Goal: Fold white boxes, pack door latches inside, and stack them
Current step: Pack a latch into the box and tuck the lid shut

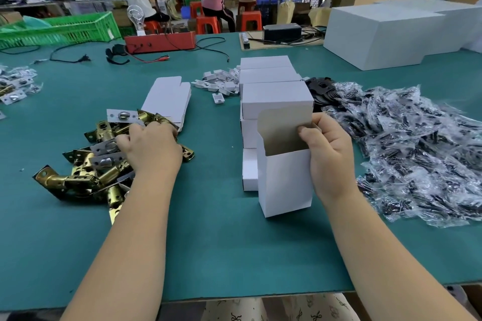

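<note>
Right hand [330, 154] gripping an open white box [284, 180], fingers curled round its right side, thumb pressed on the raised lid flap. Box upright on the green tabletop [214, 242], top open, brown inside showing. Directly behind it, touching or nearly so, a stack of closed white boxes [273, 96], several high, with more rows behind.

Left hand [151, 148] palm down on the pile of brass door latches [99, 164], fingers curled into the pile; which latch is pinched, cannot tell, fingertips hidden. Latches heaped left of centre, some with silver faceplates up.

Flat unfolded box blanks [167, 99] stacked just behind the latch pile, touching its far edge. Small white plastic pieces [219, 83] scattered between blanks and box stack. Black plates [322, 91] just right of the stack, partly hidden. Large heap of clear plastic bags with dark small parts [417, 143] on the right, close to the right hand.

More bagged latches [15, 86] at far left edge. Red device [160, 41] with cables at the back, green crate [60, 28] back left, big white carton [386, 34] back right. People seated on red stools at a far bench.
</note>
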A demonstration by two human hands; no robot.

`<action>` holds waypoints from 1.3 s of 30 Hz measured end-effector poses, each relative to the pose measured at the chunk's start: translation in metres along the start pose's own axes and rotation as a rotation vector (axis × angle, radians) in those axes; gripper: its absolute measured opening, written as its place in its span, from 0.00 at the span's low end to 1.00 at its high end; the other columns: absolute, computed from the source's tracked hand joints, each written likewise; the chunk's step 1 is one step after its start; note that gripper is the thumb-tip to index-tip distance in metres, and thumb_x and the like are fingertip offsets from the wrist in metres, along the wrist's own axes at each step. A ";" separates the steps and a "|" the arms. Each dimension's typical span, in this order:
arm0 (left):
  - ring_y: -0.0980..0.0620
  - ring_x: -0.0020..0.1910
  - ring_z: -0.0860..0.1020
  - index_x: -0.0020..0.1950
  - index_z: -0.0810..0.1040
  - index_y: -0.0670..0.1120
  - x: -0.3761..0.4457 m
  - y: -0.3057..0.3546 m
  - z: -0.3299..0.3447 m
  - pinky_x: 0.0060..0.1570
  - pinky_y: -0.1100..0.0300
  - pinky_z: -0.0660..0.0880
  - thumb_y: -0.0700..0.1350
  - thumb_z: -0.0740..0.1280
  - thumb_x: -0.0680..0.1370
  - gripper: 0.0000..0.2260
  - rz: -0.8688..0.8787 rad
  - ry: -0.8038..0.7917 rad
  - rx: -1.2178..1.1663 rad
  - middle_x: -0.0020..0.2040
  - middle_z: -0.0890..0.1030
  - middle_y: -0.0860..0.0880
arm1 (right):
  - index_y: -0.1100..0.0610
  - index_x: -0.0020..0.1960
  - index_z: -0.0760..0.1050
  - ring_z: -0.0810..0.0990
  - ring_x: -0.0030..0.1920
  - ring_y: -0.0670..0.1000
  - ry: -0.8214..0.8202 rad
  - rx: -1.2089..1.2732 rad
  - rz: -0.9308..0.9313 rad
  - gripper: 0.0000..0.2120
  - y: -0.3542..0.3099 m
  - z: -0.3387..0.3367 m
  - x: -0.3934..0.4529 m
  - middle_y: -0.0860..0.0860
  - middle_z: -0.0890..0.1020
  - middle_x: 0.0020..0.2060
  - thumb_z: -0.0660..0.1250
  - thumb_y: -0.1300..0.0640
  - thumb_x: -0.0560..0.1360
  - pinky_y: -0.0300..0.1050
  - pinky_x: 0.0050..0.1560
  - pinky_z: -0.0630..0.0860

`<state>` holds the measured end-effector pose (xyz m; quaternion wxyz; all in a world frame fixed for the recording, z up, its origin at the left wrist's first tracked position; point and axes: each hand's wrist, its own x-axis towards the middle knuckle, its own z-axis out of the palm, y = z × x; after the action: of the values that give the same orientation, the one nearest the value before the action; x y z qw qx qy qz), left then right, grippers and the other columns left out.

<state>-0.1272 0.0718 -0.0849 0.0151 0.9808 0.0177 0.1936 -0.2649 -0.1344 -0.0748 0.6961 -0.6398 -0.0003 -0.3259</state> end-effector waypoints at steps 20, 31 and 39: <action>0.65 0.36 0.76 0.51 0.82 0.50 -0.018 0.018 -0.103 0.40 0.70 0.72 0.48 0.68 0.77 0.06 0.131 0.372 -1.111 0.41 0.81 0.57 | 0.52 0.37 0.75 0.74 0.38 0.49 0.044 -0.119 0.011 0.09 0.003 0.000 0.000 0.49 0.78 0.34 0.60 0.54 0.73 0.46 0.42 0.70; 0.62 0.40 0.81 0.48 0.81 0.52 -0.083 0.062 -0.145 0.42 0.71 0.76 0.41 0.71 0.74 0.07 0.495 0.013 -1.566 0.40 0.85 0.57 | 0.73 0.40 0.69 0.68 0.38 0.64 0.157 -0.195 -0.191 0.26 0.003 0.005 -0.004 0.68 0.71 0.36 0.50 0.49 0.76 0.55 0.38 0.66; 0.62 0.41 0.80 0.46 0.79 0.57 -0.087 0.080 -0.123 0.45 0.71 0.75 0.42 0.70 0.74 0.08 0.460 0.060 -1.436 0.41 0.83 0.58 | 0.70 0.38 0.70 0.68 0.35 0.61 0.153 -0.216 -0.165 0.24 0.001 0.006 -0.004 0.63 0.72 0.34 0.51 0.49 0.74 0.55 0.35 0.67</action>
<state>-0.2521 -0.0087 -0.0011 0.6092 0.7033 -0.3177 0.1825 -0.2652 -0.1276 -0.0764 0.5919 -0.6821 0.0355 -0.4280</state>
